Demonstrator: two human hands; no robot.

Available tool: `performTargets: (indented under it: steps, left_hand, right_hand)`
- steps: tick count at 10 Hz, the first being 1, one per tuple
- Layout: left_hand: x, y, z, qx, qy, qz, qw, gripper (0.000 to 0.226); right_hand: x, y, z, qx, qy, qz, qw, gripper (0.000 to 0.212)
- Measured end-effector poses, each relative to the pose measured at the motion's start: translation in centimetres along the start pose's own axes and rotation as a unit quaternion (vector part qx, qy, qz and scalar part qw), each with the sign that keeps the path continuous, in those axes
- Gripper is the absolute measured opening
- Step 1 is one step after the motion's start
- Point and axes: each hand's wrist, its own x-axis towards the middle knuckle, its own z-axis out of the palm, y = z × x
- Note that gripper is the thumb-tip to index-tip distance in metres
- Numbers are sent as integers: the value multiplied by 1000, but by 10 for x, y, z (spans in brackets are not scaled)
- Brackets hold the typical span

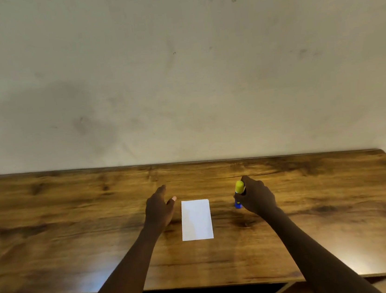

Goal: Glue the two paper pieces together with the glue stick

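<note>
No readable text, label, brand or number showing anywhere. Glue stick [239, 193] showing only yellow cap and blue body, any print too small to tell. Paper [196, 219] lying blank white.

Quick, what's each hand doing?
Left hand: open, holding nothing, beside the paper.
Right hand: closed around the glue stick.
</note>
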Motion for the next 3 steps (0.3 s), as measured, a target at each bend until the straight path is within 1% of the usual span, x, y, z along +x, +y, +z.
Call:
performTargets:
  steps: [1, 2, 3]
  left_hand:
    - [3, -2, 1, 4, -1, -2, 1000, 50]
    - [1, 1, -2, 4, -3, -5, 1000, 50]
    - [2, -2, -5, 0, 5, -5, 1000, 50]
  right_hand:
    - [2, 0, 0, -7, -7, 5, 1000, 36]
    - [-1, -3, -2, -23, -30, 12, 999, 39]
    - [-3, -3, -5, -24, -30, 13, 999, 41]
